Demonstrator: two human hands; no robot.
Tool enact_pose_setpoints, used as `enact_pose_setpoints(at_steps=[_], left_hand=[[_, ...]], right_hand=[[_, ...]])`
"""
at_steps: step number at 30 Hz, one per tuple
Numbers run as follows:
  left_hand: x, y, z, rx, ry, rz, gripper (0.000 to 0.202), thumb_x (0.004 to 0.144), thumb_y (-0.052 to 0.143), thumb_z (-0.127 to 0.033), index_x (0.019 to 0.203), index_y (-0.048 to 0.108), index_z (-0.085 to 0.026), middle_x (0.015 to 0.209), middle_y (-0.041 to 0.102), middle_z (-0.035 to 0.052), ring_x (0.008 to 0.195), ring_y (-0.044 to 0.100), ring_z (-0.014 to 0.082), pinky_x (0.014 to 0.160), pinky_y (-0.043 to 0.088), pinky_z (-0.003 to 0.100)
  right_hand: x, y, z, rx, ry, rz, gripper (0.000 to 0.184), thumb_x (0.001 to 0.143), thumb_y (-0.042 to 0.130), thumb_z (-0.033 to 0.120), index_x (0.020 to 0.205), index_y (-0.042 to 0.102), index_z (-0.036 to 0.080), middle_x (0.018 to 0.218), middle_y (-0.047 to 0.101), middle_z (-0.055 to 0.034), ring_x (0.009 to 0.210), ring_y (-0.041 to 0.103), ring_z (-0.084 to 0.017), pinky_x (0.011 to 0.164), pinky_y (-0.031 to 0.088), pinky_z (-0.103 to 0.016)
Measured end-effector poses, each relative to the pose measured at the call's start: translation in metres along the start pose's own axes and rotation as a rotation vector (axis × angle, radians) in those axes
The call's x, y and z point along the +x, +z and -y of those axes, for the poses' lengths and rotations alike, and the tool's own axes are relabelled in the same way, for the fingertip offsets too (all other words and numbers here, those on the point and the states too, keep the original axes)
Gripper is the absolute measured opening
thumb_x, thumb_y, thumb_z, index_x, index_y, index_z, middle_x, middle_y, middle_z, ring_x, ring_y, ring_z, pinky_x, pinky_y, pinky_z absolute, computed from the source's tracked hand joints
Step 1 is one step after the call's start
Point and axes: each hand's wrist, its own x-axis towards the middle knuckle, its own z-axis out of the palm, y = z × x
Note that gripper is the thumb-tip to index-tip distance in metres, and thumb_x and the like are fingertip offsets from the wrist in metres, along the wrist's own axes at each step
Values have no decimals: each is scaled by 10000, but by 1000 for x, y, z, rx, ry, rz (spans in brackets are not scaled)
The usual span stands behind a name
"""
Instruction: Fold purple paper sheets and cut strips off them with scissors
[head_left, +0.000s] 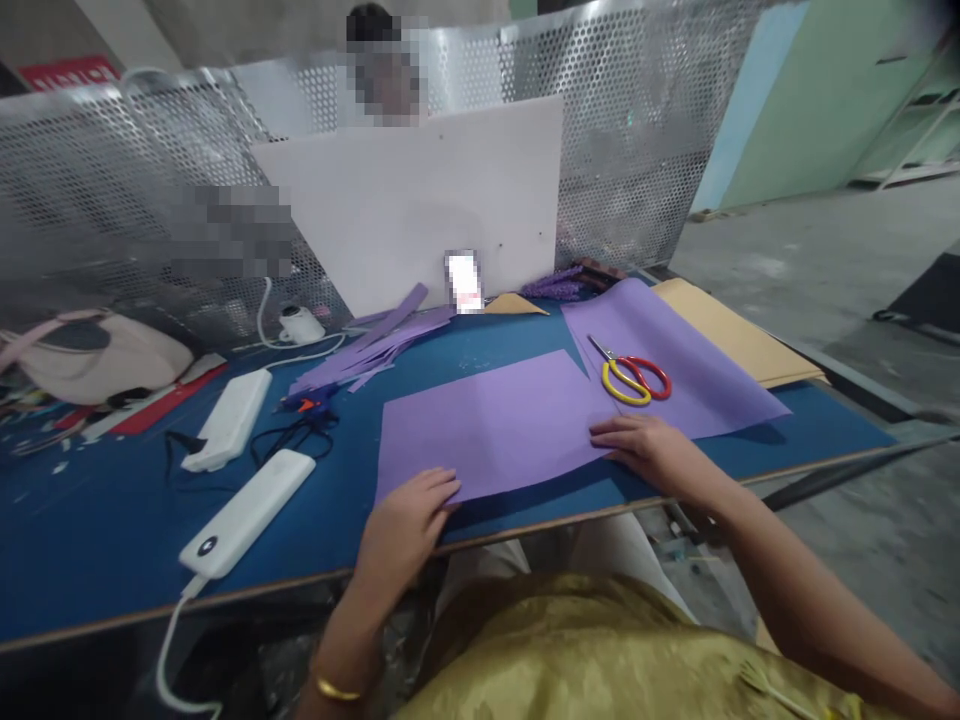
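Note:
A rectangular sheet of purple paper (480,425) lies before me, its near edge slightly raised above the blue tabletop. My left hand (412,515) holds the near left corner, fingers on top and close together. At the near right corner my right hand (649,450) grips the same sheet, fingertips over its edge. Just beyond the right hand, scissors (628,375) with one red and one yellow handle rest on a larger purple sheet (675,350). The undersides of both hands are hidden.
Purple paper strips (375,345) lie at the back left. Two white power strips or packs (247,515) with cables occupy the left side. A lit phone (465,282) leans on a white board (435,200). Tan sheets (735,335) lie right. A person is behind the mesh screen (630,130).

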Motion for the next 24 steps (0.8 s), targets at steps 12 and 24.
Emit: enact_pose_setpoints(at_steps=[12,24], left_hand=[[-16,-15,41,-385,-568,-253,456,721,661,-624,859,816,-218,952,806,64,990,729,323,943,544,438],[-11,-5,37,-77,-486,-343,371,801,607,-550,584,603,-249,946,759,55,966,653,271,905,469,393]], right_hand=[[13,-5,-13,41,570,-114,325,859,621,503,737,700,212,586,620,1,584,581,-186,568,390,-292],[19,8,-13,-16,597,-128,219,811,660,426,778,704,214,834,705,-32,721,604,-185,610,364,-277]])
